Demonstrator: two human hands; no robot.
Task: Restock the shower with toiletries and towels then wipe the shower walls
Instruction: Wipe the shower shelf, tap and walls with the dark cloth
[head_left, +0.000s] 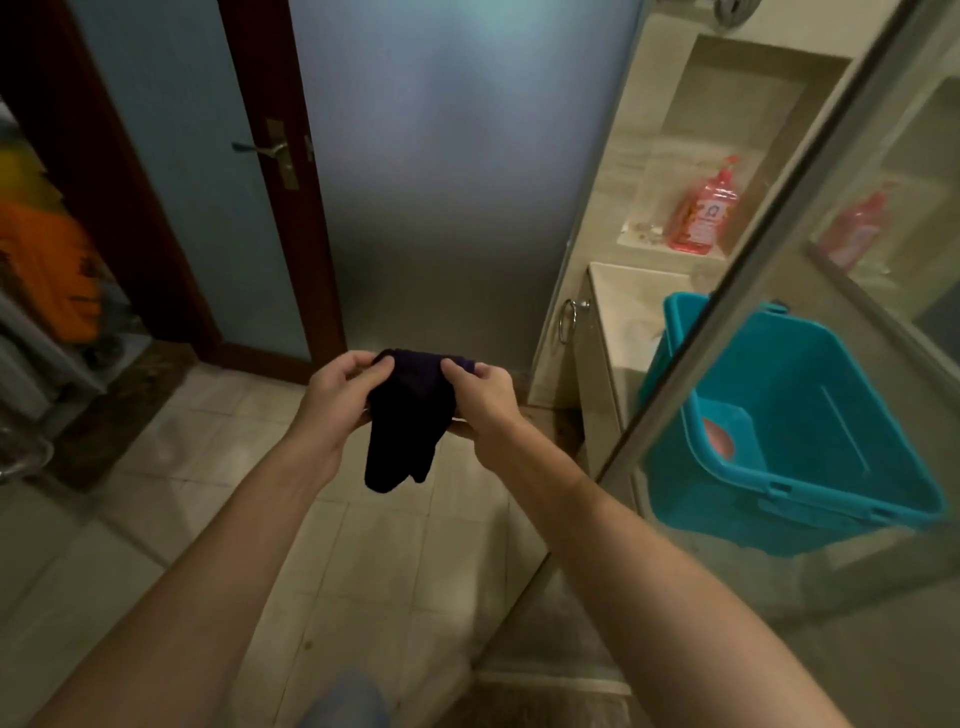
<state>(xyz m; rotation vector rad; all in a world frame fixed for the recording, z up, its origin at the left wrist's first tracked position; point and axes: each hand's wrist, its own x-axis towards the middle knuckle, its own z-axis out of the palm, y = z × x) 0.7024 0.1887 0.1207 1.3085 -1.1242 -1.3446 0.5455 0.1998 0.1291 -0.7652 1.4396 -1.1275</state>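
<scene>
Head view: dark purple cloth (408, 415), bunched, lower end dangling.

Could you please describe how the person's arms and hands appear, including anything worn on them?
The left hand and right hand are bare: no gloves, and no rings visible. The left forearm and right forearm are uncovered to the frame's edge, with no sleeves, watch or bracelet in view.

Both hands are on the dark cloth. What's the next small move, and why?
Probably bunch the dark cloth into a pad in the right hand. The left hand and right hand pinch its top while the rest hangs loose, unfit for wiping. The pink bottle already stands in the wall niche, so wiping seems near.
</scene>
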